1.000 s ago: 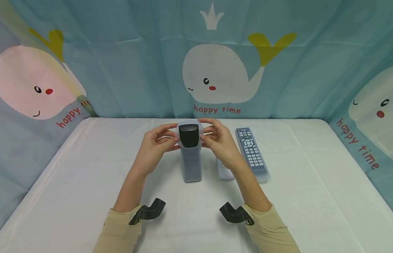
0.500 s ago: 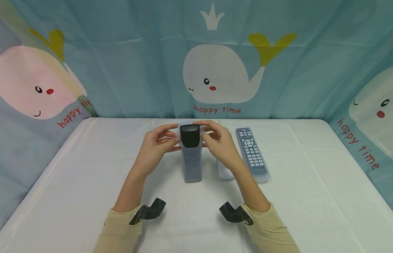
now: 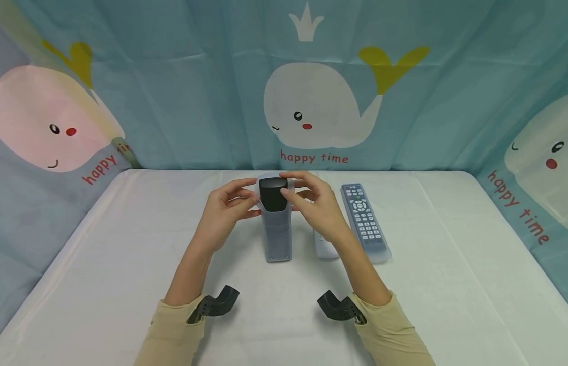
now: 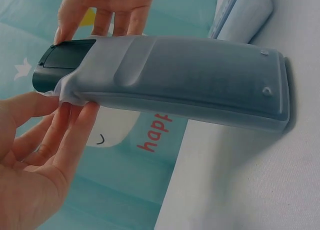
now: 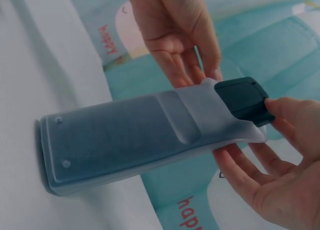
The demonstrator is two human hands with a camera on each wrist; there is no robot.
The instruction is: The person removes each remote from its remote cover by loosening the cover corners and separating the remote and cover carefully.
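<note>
A black remote control [image 3: 271, 197] stands tilted on end, back towards me, inside a translucent silicone cover [image 3: 278, 239]. Its bare black end sticks out of the cover's opening at the top, and the other end rests on the table. My left hand [image 3: 226, 208] pinches the cover's opening edge at the left, as the left wrist view shows with the bunched cover [image 4: 75, 90]. My right hand [image 3: 317, 206] has its thumb on the black end of the remote, while its other fingers support the cover's right side [image 5: 245, 137] from behind.
Right of the hands lies another remote control in a translucent cover [image 3: 363, 218], buttons up. A white remote [image 3: 325, 247] lies beside it, partly hidden by the right forearm. A blue curtain with whales [image 3: 320, 107] rises behind the white table [image 3: 448, 284].
My right thumb has moved from the cover's edge onto the black end of the remote, and the right fingertips have shifted slightly left along the top. My left hand stays put.
</note>
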